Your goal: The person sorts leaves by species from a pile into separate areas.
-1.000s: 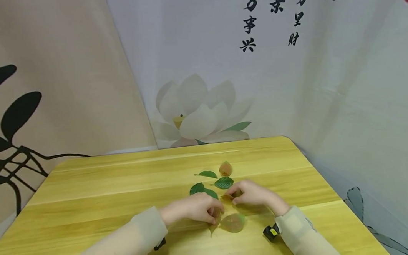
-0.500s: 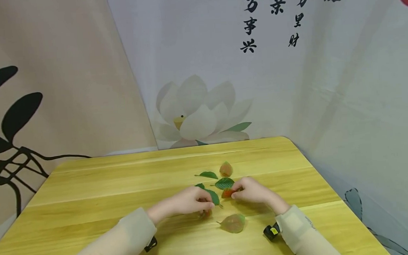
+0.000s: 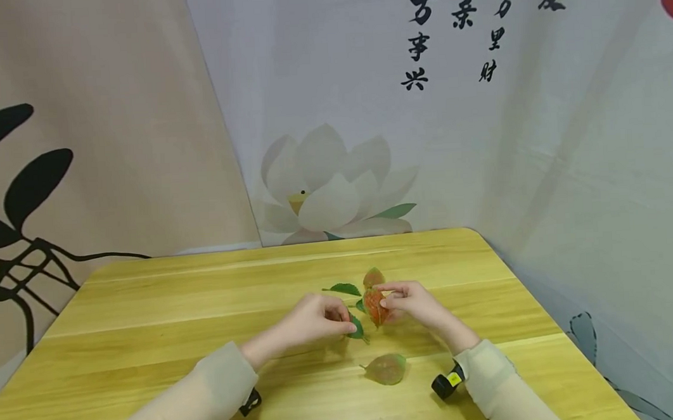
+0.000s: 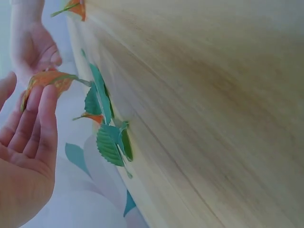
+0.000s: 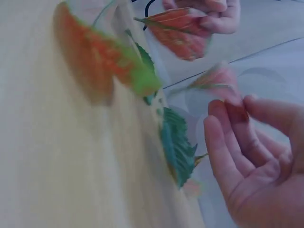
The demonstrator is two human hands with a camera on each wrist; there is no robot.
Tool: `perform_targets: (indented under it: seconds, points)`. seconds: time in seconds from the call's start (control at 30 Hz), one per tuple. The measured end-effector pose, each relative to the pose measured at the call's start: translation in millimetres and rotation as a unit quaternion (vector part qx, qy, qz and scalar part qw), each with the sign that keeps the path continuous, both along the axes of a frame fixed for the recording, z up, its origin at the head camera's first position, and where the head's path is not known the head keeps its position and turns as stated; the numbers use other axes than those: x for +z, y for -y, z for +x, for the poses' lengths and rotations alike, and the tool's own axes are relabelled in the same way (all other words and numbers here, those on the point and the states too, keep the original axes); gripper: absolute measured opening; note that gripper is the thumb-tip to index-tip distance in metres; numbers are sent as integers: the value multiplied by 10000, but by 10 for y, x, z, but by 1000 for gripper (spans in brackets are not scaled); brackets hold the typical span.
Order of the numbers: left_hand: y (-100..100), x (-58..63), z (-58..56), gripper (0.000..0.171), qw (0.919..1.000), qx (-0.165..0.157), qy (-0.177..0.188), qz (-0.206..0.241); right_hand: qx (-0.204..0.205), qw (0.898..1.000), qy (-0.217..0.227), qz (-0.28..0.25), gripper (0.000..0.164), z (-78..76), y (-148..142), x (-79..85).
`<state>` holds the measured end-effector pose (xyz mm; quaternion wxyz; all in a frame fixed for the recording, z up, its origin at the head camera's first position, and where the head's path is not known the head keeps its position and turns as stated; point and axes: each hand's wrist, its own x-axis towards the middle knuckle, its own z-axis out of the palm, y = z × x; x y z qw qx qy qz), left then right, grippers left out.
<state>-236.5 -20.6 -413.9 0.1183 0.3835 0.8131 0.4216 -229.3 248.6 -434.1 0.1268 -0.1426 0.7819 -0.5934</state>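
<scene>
My left hand (image 3: 319,319) hovers over the middle of the table, a red-orange leaf (image 5: 175,33) pinched between thumb and fingers; the head view hides that leaf behind the hand. Opposite it, my right hand (image 3: 414,304) pinches another orange-red leaf (image 3: 376,307) by its edge and holds it raised. Close beneath the two hands lie green toothed leaves (image 3: 356,328), partly covered by the left fingers. A further green leaf (image 3: 345,289) lies just behind them.
On the yellow wooden table (image 3: 193,312), a reddish leaf with a green tip (image 3: 386,370) lies nearer the person. An orange-green leaf (image 3: 373,276) lies at the back of the group. A printed curtain (image 3: 331,109) hangs behind the table.
My right hand has lifted its orange-red leaf from the table and turned it upright. The left hand has gone left and away from the person with its leaf, then risen.
</scene>
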Motion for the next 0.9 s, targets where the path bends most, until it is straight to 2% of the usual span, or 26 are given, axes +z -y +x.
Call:
perform_targets:
  seconds: [0.13,0.37,0.5,0.63,0.73,0.9]
  points:
    - [33,14,0,15,9990,302,271,172,-220,9991,326,-152,53,-31,-3,-97]
    - [79,21,4,18,9956,835,145,399,-255,9984,502,-104,30,-43,-36,-252]
    - [100,2,-9,18,9901,1024,548,783,-151,9973,706,-155,29,-32,-70,-306]
    - [106,-14,-31,20,9805,1230,1008,1157,14,9962,821,-286,34,-35,-104,-330]
    - [140,-26,-65,21,9756,1405,1100,1282,156,9961,827,-263,38,-46,-123,-336]
    - [264,-27,-143,21,9709,1524,1139,1454,348,9965,739,-196,41,-42,-150,-343]
